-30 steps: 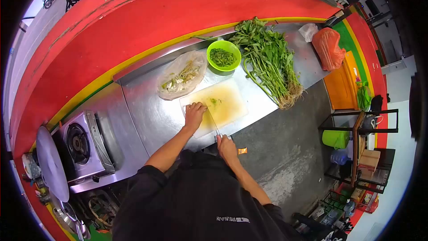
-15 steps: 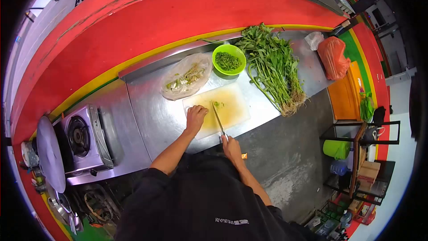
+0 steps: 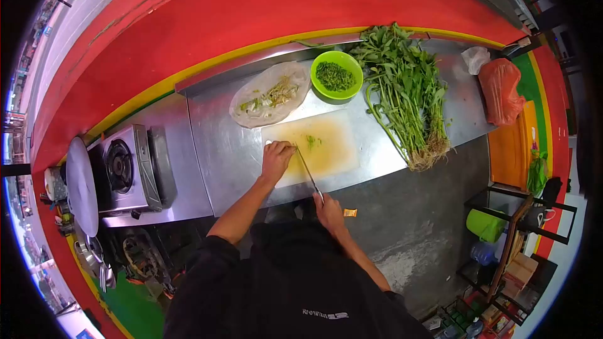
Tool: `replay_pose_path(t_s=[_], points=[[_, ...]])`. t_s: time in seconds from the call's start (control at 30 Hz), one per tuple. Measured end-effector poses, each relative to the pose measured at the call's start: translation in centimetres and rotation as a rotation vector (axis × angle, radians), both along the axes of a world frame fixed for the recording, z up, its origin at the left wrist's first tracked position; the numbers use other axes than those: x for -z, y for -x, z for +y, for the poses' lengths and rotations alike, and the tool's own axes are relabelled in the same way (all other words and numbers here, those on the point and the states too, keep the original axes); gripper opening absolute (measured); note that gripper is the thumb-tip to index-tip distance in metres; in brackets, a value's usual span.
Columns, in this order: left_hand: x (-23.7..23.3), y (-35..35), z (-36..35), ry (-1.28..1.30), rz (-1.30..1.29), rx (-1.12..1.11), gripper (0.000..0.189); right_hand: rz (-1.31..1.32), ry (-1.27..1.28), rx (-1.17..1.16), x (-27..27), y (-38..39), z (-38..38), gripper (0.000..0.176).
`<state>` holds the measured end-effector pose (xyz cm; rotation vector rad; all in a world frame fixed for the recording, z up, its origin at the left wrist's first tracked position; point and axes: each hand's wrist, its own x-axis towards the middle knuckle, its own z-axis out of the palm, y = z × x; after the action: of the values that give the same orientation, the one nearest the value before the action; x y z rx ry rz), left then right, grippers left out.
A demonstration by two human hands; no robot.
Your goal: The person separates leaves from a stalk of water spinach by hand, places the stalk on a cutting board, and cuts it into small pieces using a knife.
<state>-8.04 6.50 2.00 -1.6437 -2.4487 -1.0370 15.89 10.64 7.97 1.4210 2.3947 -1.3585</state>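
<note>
A knife [image 3: 308, 168] is in my right hand [image 3: 328, 211], its blade pointing up and left over the stained white cutting board [image 3: 339, 144]. Beside the blade tip, my left hand [image 3: 276, 159] rests on the board with fingers pressed together; what it holds is too small to make out. A few green bits [image 3: 313, 141] lie to the right of the blade. Behind the board stand a lime green bowl [image 3: 337, 93] of chopped greens and an open plastic bag [image 3: 254, 97] with trimmings. Long leafy greens with roots [image 3: 405, 97] lie at the right.
At the left is a gas stove [image 3: 129, 169], with a large round metal lid [image 3: 81, 186] beyond it. A red plastic bag [image 3: 501, 91] sits at the counter's right end. A low red wall [image 3: 251, 9] runs behind the counter, and a shelf stands lower right.
The camera view has shifted, so the counter items appear farther right. The knife blade is nearer my left fingertips, and the green bits now lie slightly apart from it.
</note>
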Motion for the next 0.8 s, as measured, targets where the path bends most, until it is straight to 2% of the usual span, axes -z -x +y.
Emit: replay_pose_path(t_s=[0.23,0.4,0.63,0.67,0.8], points=[[0.1,-0.6,0.5,0.016,0.005,-0.077,0.012,-0.062,-0.054,-0.041,-0.1,-0.2,0.6,0.049],[0.3,-0.9,0.6,0.019,0.011,-0.075,0.009,-0.13,-0.026,-0.098,0.3,-0.4,0.9,0.05],[1.1,-0.6,0.3,0.069,0.076,-0.043,0.011,-0.124,-0.125,-0.134,0.5,0.0,0.8,0.047],[1.2,-0.7,0.1,0.099,0.068,-0.029,0.02,-0.157,-0.131,-0.146,0.7,0.0,0.7,0.047],[0.8,-0.5,0.0,0.124,0.086,-0.001,0.021,-0.151,-0.199,-0.193,1.7,2.1,1.3,0.045]])
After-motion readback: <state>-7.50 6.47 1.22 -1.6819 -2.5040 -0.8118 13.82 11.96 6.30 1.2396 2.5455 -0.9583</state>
